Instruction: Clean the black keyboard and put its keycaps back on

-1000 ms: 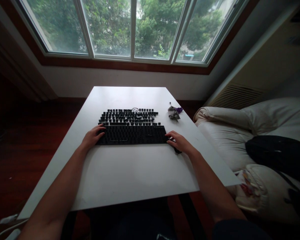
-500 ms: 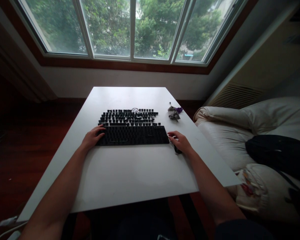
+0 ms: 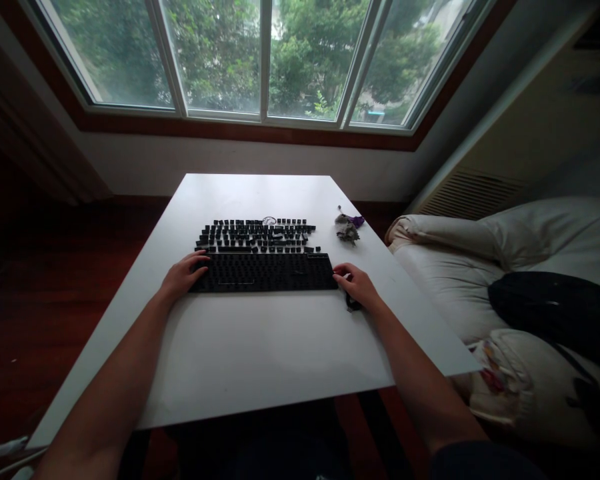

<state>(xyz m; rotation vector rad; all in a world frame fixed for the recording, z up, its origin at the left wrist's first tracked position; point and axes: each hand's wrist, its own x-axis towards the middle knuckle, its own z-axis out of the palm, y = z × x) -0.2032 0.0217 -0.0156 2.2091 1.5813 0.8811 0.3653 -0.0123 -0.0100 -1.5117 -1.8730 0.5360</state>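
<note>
A black keyboard [image 3: 260,273] with its keycaps off lies on the white table. My left hand [image 3: 183,275] holds its left end, fingers at the far corner and thumb on the near part. At the opposite end, my right hand [image 3: 357,283] grips the right edge between thumb and fingers. Under that palm shows a dark cable-like thing [image 3: 353,303], partly hidden by the hand. Loose black keycaps [image 3: 255,233] stand in rows just beyond the keyboard, with a thin ring-like tool [image 3: 269,220] at their far side.
A grey rag-like bundle [image 3: 347,230] with a purple piece [image 3: 357,220] lies on the table [image 3: 260,353] at the right. A cream sofa [image 3: 430,267] with a dark bag [image 3: 545,307] stands beside the table. Behind it is a window [image 3: 310,60].
The whole view has shifted slightly. Both hands stay at the keyboard's ends, and the rows of keycaps look the same.
</note>
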